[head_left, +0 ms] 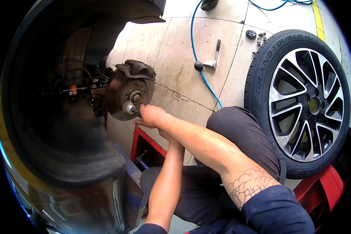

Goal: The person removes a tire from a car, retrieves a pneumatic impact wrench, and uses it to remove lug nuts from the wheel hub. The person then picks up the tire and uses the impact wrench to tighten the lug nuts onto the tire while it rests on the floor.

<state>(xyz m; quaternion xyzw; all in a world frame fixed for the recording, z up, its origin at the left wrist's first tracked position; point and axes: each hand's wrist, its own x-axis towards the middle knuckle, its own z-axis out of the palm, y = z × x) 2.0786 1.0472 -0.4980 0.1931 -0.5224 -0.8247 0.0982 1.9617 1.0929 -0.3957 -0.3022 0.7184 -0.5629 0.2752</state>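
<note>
My right hand (151, 116) is closed around the dark shaft of a tool with a round, cup-like metal head (128, 108). That head sits against the hub face, below and left of its centre nut (135, 97); its exact kind does not show. Around the hub is a rusty brake disc (117, 94), with a brake caliper (138, 70) over its top. My left hand (165, 135) lies just below and behind my right wrist. Its fingers are hidden, so I cannot tell what they hold.
A dark wheel arch (66, 163) curves around the left. At right, an alloy wheel with tyre (257, 93) rests on a red support (319, 191). On the tiled floor lie a ratchet wrench (217, 52), a blue hose (192, 33), a round cap (250, 34) and several bolts (259, 41).
</note>
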